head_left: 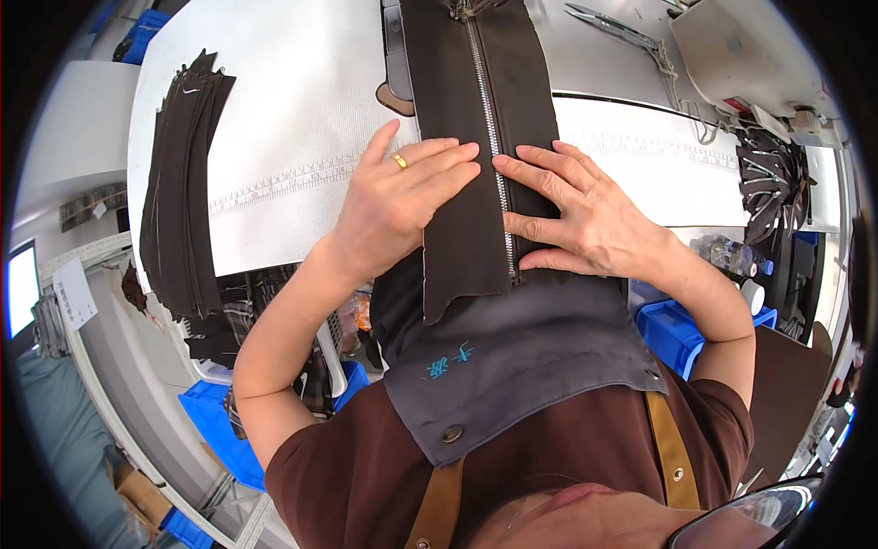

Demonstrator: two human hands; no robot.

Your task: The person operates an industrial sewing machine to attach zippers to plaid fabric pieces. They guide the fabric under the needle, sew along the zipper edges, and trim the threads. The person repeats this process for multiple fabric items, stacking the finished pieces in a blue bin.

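A long dark brown fabric strip [450, 110] runs from the top edge of the view down over the front edge of the white table. A silver metal zipper [494, 146] lies lengthwise along it. On the left part of the strip, my left hand [402, 197] rests with its fingers stretched toward the zipper and its thumb apart. My right hand [581, 210] lies with spread fingers over the right part, fingertips beside the zipper teeth. Metal sewing machine parts [465, 9] meet the strip at its far end.
Stacked dark fabric strips [178, 192] hang over the table's left front edge. A printed ruler scale [283, 178] crosses the white table [274, 82]. Metal scissors [613, 27] lie far right, near zipper pieces [773, 183]. Blue bins [672, 334] stand below.
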